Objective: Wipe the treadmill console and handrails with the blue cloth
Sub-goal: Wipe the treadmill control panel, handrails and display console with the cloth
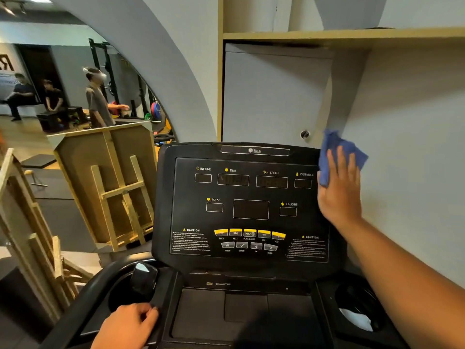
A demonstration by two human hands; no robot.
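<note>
The black treadmill console (241, 192) fills the middle of the head view, with dark displays and yellow buttons. My right hand (338, 190) presses the blue cloth (337, 152) flat against the console's upper right edge, fingers spread over it. Part of the cloth sticks out above and to the right of my fingers. My left hand (128, 326) rests at the lower left on the black handrail (83, 298), fingers curled by the edge of the left cup holder (123, 295). A black grip sensor (144, 278) stands just above that hand.
A grey wall and a wooden shelf (339, 35) stand close behind the console. A mirror at the left reflects wooden frames (118, 187) and people in a gym. White paper (357, 319) lies in the right cup holder.
</note>
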